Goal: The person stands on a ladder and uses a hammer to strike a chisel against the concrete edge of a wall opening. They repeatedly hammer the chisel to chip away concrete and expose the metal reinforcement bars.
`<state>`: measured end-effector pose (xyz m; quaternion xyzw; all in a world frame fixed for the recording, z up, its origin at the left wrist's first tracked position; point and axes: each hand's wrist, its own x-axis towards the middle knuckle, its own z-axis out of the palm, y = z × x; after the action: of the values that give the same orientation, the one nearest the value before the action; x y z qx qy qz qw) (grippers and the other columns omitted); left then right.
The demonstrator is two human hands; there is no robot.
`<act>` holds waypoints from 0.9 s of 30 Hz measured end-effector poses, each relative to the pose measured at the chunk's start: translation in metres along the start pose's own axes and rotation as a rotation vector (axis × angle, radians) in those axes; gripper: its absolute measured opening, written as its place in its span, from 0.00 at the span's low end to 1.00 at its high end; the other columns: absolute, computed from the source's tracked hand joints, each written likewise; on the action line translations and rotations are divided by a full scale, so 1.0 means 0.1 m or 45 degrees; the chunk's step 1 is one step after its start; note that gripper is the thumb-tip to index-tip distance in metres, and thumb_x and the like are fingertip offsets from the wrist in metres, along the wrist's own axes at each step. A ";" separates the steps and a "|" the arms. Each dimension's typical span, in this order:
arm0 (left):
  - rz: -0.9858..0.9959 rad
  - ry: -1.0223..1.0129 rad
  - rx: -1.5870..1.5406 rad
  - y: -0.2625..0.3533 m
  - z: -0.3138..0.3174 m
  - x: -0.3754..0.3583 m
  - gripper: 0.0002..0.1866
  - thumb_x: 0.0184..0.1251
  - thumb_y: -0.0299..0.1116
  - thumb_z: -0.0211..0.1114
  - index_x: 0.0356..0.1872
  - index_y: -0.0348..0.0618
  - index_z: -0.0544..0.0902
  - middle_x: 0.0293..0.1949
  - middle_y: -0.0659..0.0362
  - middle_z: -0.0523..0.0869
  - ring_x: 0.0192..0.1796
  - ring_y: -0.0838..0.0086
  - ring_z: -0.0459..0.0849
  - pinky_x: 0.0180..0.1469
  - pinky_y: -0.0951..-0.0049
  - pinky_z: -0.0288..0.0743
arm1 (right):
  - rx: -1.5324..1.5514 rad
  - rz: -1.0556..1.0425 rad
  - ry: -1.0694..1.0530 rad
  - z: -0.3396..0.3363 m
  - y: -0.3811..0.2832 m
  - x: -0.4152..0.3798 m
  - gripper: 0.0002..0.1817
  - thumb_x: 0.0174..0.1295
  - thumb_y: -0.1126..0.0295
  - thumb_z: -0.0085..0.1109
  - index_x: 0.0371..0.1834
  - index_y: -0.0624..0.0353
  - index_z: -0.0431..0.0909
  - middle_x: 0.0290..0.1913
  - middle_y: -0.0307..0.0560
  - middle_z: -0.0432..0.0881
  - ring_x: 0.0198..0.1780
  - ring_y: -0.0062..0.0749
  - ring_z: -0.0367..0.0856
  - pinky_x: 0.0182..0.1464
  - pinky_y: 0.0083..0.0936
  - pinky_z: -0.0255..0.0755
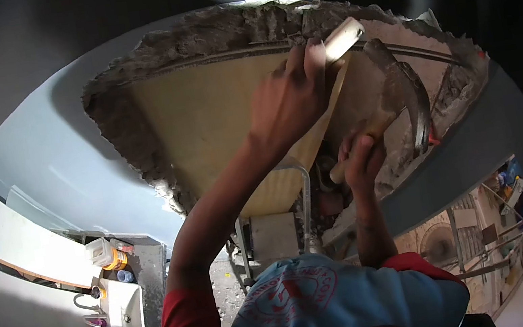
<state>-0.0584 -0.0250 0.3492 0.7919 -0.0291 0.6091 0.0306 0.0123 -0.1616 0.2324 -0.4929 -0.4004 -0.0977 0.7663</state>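
My left hand (291, 90) is raised in front of a broken-edged opening and closed around a pale-handled tool (344, 39). A hole shows at the end of its handle, while the working end is hidden behind my fingers. Lower and to the right, my right hand (361, 156) grips a claw hammer (409, 95) by its wooden handle. The hammer's dark head lies below the pale handle and apart from it. Behind both hands is the opening's rough masonry rim (116, 128), with a yellowish panel (200, 118) inside it.
At lower left stand a white sink (126, 322) and a tub with a yellow label (112, 259). Through the opening a metal-framed seat or step (272, 233) is visible below. A cluttered area with metal bars (489, 264) lies at lower right. Cables (415, 51) run along the opening's upper edge.
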 end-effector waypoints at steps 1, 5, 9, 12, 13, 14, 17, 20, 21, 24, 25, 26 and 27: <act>0.008 -0.009 0.042 -0.01 0.02 0.03 0.18 0.67 0.39 0.66 0.48 0.41 0.70 0.31 0.51 0.82 0.22 0.54 0.83 0.19 0.60 0.75 | 0.007 -0.007 0.031 0.00 -0.01 0.01 0.25 0.72 0.46 0.47 0.40 0.62 0.70 0.23 0.37 0.68 0.21 0.18 0.67 0.23 0.17 0.62; 0.017 0.084 0.090 -0.08 0.11 0.10 0.19 0.68 0.41 0.65 0.48 0.41 0.68 0.29 0.51 0.81 0.21 0.55 0.83 0.18 0.61 0.75 | -0.045 -0.091 0.036 -0.08 0.01 0.06 0.25 0.72 0.46 0.47 0.40 0.62 0.70 0.22 0.38 0.69 0.20 0.18 0.67 0.22 0.17 0.62; 0.061 0.114 0.100 -0.11 0.11 0.10 0.18 0.68 0.42 0.65 0.45 0.40 0.71 0.27 0.52 0.80 0.20 0.56 0.82 0.17 0.61 0.74 | -0.090 -0.155 0.044 -0.11 -0.06 0.12 0.25 0.72 0.46 0.48 0.39 0.62 0.70 0.21 0.38 0.68 0.18 0.19 0.66 0.19 0.18 0.60; 0.003 0.081 0.119 -0.08 0.08 0.12 0.17 0.68 0.42 0.65 0.42 0.39 0.72 0.26 0.52 0.80 0.19 0.57 0.82 0.16 0.61 0.74 | -0.110 -0.236 0.028 -0.08 -0.23 0.16 0.25 0.72 0.47 0.48 0.37 0.62 0.70 0.20 0.39 0.68 0.17 0.19 0.65 0.19 0.17 0.59; -0.003 0.078 0.128 -0.07 0.06 0.12 0.17 0.67 0.42 0.65 0.42 0.39 0.72 0.26 0.52 0.80 0.19 0.57 0.82 0.16 0.61 0.74 | -0.132 -0.262 0.034 -0.07 -0.27 0.17 0.25 0.72 0.47 0.49 0.35 0.62 0.70 0.19 0.39 0.68 0.17 0.19 0.65 0.19 0.17 0.58; -0.010 0.075 0.138 -0.07 0.06 0.12 0.17 0.67 0.42 0.65 0.42 0.40 0.72 0.25 0.52 0.80 0.19 0.58 0.82 0.16 0.61 0.74 | -0.135 -0.261 0.031 -0.05 -0.28 0.19 0.25 0.72 0.47 0.49 0.35 0.62 0.70 0.19 0.39 0.68 0.17 0.19 0.65 0.19 0.17 0.58; -0.032 0.041 0.142 -0.07 0.05 0.12 0.19 0.67 0.43 0.65 0.46 0.39 0.71 0.26 0.52 0.81 0.19 0.57 0.83 0.16 0.61 0.74 | -0.380 -0.429 0.022 -0.03 -0.28 0.27 0.25 0.72 0.47 0.48 0.32 0.61 0.71 0.20 0.41 0.69 0.18 0.22 0.67 0.20 0.20 0.61; -0.007 0.103 0.110 -0.12 0.14 0.09 0.23 0.67 0.43 0.65 0.52 0.40 0.66 0.27 0.52 0.81 0.20 0.57 0.83 0.16 0.62 0.74 | -1.181 -0.794 0.243 -0.08 -0.09 0.47 0.21 0.73 0.53 0.47 0.30 0.59 0.73 0.19 0.37 0.70 0.17 0.24 0.68 0.20 0.21 0.61; -0.011 0.111 0.117 -0.13 0.13 0.09 0.23 0.67 0.43 0.65 0.52 0.40 0.66 0.27 0.52 0.81 0.20 0.57 0.83 0.16 0.62 0.74 | -0.949 -0.568 0.223 -0.07 -0.13 0.42 0.21 0.73 0.53 0.48 0.30 0.59 0.73 0.19 0.37 0.70 0.17 0.23 0.68 0.20 0.20 0.61; -0.030 0.035 0.109 -0.13 0.11 0.05 0.27 0.67 0.43 0.65 0.56 0.41 0.61 0.29 0.51 0.81 0.20 0.55 0.83 0.16 0.61 0.74 | -0.496 -0.440 -0.011 -0.05 -0.48 0.28 0.22 0.73 0.51 0.48 0.30 0.60 0.67 0.20 0.40 0.68 0.19 0.22 0.68 0.19 0.19 0.61; -0.017 0.061 0.104 -0.15 0.15 0.02 0.27 0.67 0.43 0.65 0.56 0.41 0.62 0.30 0.51 0.81 0.20 0.55 0.83 0.16 0.61 0.74 | -0.314 -0.548 -0.030 -0.06 -0.42 0.26 0.22 0.72 0.52 0.49 0.29 0.60 0.67 0.19 0.41 0.68 0.19 0.24 0.68 0.19 0.20 0.62; 0.003 0.093 0.104 -0.19 0.17 0.04 0.27 0.67 0.43 0.65 0.56 0.41 0.62 0.30 0.51 0.81 0.20 0.55 0.83 0.16 0.60 0.74 | -0.123 -0.662 -0.051 -0.06 -0.30 0.25 0.22 0.72 0.52 0.49 0.29 0.60 0.67 0.19 0.41 0.69 0.19 0.25 0.68 0.18 0.21 0.63; 0.004 0.104 0.107 -0.21 0.18 0.05 0.27 0.67 0.43 0.65 0.56 0.41 0.62 0.30 0.51 0.81 0.20 0.55 0.83 0.16 0.60 0.74 | -0.121 -0.576 -0.175 -0.17 -0.29 0.26 0.29 0.71 0.45 0.50 0.32 0.66 0.75 0.26 0.48 0.77 0.24 0.29 0.77 0.24 0.23 0.69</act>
<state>-0.0382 -0.0057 0.3496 0.7669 -0.0035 0.6417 -0.0026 0.0226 -0.1833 0.2673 -0.4315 -0.5467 -0.2521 0.6719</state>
